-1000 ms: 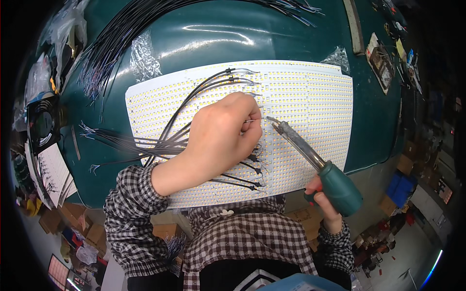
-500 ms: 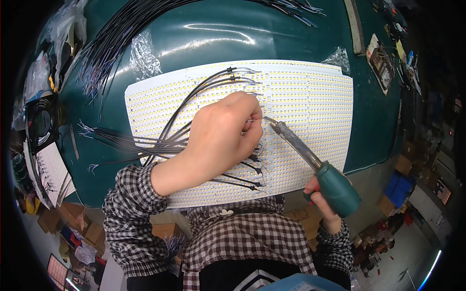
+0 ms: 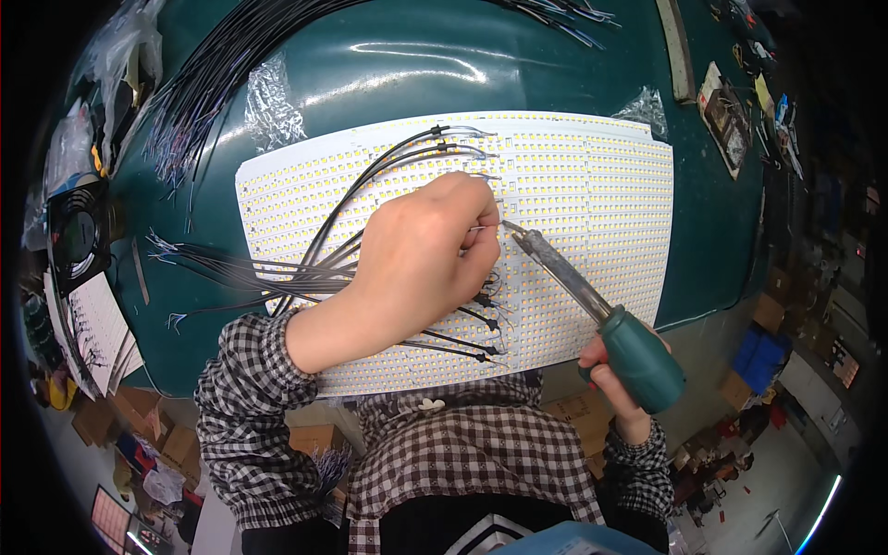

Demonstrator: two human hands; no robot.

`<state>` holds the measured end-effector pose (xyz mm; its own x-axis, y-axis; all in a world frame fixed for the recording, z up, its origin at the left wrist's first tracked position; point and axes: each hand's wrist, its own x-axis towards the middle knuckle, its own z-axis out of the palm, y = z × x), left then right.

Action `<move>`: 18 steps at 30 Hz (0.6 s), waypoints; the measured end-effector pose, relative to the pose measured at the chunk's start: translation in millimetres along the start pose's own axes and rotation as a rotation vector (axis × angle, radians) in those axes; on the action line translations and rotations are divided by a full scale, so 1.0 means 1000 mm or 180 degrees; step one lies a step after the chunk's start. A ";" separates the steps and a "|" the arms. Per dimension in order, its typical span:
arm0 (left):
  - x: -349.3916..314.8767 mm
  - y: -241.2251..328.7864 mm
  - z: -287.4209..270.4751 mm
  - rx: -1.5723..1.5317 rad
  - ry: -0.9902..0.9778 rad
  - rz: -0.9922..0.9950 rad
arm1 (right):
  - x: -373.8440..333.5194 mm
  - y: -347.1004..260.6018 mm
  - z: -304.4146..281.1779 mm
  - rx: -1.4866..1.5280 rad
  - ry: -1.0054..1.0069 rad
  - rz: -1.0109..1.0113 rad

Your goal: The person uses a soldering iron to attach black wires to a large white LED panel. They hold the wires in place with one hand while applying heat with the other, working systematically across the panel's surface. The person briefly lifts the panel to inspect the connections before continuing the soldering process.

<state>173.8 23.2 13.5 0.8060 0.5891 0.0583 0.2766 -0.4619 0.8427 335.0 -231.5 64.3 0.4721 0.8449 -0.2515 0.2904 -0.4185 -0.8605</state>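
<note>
A white LED board panel (image 3: 592, 277), dotted with rows of small yellow chips, lies before me. My left hand (image 3: 430, 245) rests over its middle, fingers pinched on a thin wire (image 3: 483, 227). My right hand (image 3: 618, 379) grips the green handle of a soldering iron (image 3: 643, 356). The iron's tip meets the board close to the wire's end, beside my left fingertips. Several black cables (image 3: 356, 185) with stripped ends lie across the panel's left part, some ending at the same column of the board. My left hand hides part of them.
A thick bundle of black wires (image 3: 231, 65) curves along the table's far left. A small black fan (image 3: 81, 227) stands at the left edge, above white boards (image 3: 97, 319). A grey bar (image 3: 675, 51) and a soiled pad (image 3: 724, 120) lie at the far right of the green table (image 3: 546, 74).
Almost nothing differs. The panel and my left hand have shifted very slightly left, and the iron's tip stays by the wire end.
</note>
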 end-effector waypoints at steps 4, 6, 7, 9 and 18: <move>0.000 0.000 0.000 0.0011 -0.0003 0.0003 | -0.002 0.001 0.000 0.0160 0.0006 0.0084; 0.000 0.000 -0.001 0.0010 -0.0001 0.0005 | -0.010 0.007 -0.002 0.0472 0.0002 0.0309; 0.000 0.000 -0.001 0.0011 0.0000 0.0011 | -0.014 0.012 -0.003 0.0675 -0.0001 0.0464; 0.000 0.000 -0.001 0.0011 0.0004 0.0028 | -0.016 0.021 -0.003 0.0665 0.0002 0.0261; -0.001 0.001 -0.001 0.0024 0.0019 -0.0002 | -0.014 0.016 -0.001 0.1009 0.0085 0.0392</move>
<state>172.7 22.4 15.1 0.8027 0.5932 0.0611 0.2810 -0.4665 0.8387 334.1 -251.0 54.6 0.5105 0.7836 -0.3539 -0.0413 -0.3888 -0.9204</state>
